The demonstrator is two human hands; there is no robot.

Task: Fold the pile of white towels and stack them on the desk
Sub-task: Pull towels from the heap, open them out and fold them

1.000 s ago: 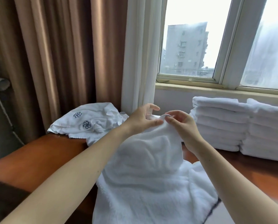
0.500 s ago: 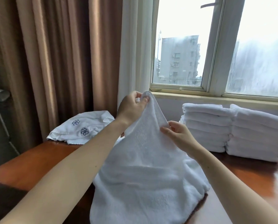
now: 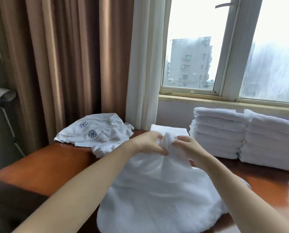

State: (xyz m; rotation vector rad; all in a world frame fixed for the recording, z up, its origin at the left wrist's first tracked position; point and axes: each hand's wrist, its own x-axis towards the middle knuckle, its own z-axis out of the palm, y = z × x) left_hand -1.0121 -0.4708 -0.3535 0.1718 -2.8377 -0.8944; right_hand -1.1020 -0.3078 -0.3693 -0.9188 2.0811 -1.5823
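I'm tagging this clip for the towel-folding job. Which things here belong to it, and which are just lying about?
Part of the job:
- towel, held at its top by the left hand and right hand
- crumpled white pile
- folded stacks
- desk

Just lying about:
- lamp
- brown curtains
- window

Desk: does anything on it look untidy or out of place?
Only the embroidered cloth at the back left of the desk: it lies crumpled in a heap, while the towel stacks on the right are neat. The left hand and right hand pinch an unfolded towel.
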